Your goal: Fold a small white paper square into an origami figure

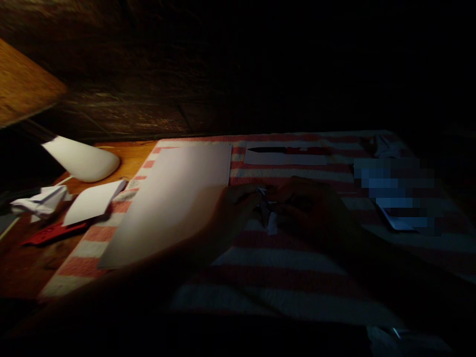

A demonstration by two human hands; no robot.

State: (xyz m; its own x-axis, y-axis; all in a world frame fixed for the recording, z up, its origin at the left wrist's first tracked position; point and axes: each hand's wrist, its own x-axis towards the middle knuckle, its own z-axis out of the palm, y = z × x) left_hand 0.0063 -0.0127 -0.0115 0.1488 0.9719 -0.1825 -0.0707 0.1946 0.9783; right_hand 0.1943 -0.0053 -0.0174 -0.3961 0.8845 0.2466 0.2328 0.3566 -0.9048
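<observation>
- Evidently, both hands work over a striped cloth (282, 256) on a wooden table (130, 153); the left hand (238, 206) and right hand (310, 198) meet near its middle.
- Between their fingertips is a small folded paper (272, 223), gripped from both sides, its lower end poking out below the fingers.
- Left of it lies a large white sheet (174, 198), the left forearm crossing its near edge.
- Beyond the hands, a knife (267, 149) with a dark blade and a red handle lies on a paper strip (275, 158), blade pointing left.
- Farther left stand a lamp's white base (82, 158) and shade (26, 84); nearer are a crumpled paper (44, 201) and a white pad (92, 201) partly covering a flat red object (55, 232).
- At the right, a device (397, 223) is mostly masked by pixel blocks; behind it sits a crumpled bundle (386, 146), too dark to name.
- Shadow swallows most of the right hand and the fingers' exact hold; the shade is cut off by the left border.
- Counted: two hands, one folded paper, one large sheet, one knife, one lamp, one pad.
</observation>
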